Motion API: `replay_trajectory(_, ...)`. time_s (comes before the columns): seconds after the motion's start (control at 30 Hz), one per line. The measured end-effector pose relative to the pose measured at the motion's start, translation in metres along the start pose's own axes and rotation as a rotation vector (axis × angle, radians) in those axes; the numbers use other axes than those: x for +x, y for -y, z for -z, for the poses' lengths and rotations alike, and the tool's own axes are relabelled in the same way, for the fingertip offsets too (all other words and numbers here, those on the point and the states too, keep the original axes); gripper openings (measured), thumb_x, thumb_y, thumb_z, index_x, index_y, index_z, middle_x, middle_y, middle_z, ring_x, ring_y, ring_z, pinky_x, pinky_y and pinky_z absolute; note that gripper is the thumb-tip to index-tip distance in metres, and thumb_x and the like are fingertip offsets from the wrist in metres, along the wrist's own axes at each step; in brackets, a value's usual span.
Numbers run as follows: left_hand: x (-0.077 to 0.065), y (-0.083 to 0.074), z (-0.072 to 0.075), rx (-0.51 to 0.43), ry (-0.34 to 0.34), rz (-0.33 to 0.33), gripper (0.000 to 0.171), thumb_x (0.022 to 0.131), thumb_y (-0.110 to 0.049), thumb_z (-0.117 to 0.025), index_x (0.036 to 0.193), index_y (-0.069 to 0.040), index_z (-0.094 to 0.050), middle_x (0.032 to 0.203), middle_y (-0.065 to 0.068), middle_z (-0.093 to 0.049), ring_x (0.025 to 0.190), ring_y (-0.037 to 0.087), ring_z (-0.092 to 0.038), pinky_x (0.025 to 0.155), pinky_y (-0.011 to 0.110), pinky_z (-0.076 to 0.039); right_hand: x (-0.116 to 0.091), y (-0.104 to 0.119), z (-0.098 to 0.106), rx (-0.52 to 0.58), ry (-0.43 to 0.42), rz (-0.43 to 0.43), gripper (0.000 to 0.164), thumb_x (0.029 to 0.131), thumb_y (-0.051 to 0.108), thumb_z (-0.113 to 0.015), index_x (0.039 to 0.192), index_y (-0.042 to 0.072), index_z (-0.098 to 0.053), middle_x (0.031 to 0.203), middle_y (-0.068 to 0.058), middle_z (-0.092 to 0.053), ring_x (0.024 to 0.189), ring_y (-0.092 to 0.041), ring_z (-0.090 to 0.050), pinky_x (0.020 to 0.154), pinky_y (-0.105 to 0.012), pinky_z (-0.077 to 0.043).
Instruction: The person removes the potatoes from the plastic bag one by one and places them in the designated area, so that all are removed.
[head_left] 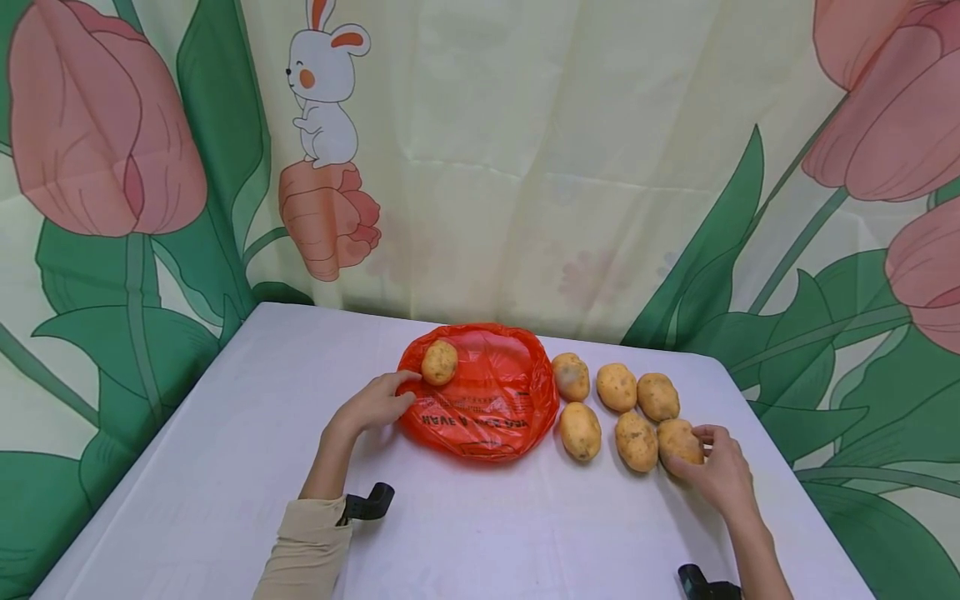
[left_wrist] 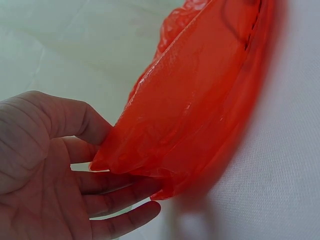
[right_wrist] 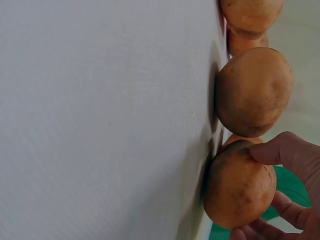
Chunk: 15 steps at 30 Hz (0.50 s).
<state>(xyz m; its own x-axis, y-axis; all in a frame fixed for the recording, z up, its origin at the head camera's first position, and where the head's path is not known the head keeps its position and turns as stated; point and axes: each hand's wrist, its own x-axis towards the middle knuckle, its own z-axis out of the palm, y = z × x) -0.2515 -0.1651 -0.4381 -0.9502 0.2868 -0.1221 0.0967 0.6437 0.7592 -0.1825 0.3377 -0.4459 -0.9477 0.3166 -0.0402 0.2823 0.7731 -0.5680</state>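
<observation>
A red plastic bag (head_left: 480,417) lies spread on the table with its rim rolled into a ring and printed letters inside. One potato (head_left: 439,362) rests in it, towards the left rim. My left hand (head_left: 378,402) is at that rim; in the left wrist view its thumb and fingers pinch the bag's edge (left_wrist: 165,115), some fingers partly hidden behind the film. At the right end of a group of potatoes, my right hand (head_left: 718,468) grips the nearest corner potato (head_left: 681,442). The right wrist view shows thumb and fingers curled round this potato (right_wrist: 240,185), close to the tabletop.
Several other potatoes stand in two rows right of the bag, among them one potato (head_left: 581,431) close to its rim. The white-covered table (head_left: 525,525) ends at a printed curtain (head_left: 510,167) with tulips and a rabbit.
</observation>
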Motion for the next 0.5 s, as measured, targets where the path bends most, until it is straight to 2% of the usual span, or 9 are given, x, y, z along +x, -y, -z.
replay_trajectory(0.27, 0.0010, 0.0007, -0.0002, -0.006, -0.003, 0.011, 0.049, 0.099, -0.013, -0.049, 0.147, 0.001, -0.051, 0.149, 0.023, -0.051, 0.138, 0.042, -0.045, 0.114, 0.062, -0.036, 0.0016, 0.0028, 0.0009, -0.018, 0.015, 0.011, 0.081, 0.087, 0.021, -0.075, 0.145, -0.012, -0.029, 0.144, -0.040, -0.032, 0.131, -0.056, -0.036, 0.106, -0.069, -0.035)
replay_trajectory(0.5, 0.0015, 0.0022, -0.0008, -0.012, -0.001, 0.008, 0.050, 0.099, -0.013, -0.049, 0.147, 0.001, -0.051, 0.149, 0.023, -0.051, 0.138, 0.042, -0.045, 0.114, 0.062, -0.037, -0.0035, 0.0105, 0.0003, -0.035, -0.037, 0.010, 0.082, 0.088, 0.022, -0.075, 0.149, -0.010, -0.029, 0.146, -0.039, -0.029, 0.134, -0.056, -0.027, 0.108, -0.070, -0.032)
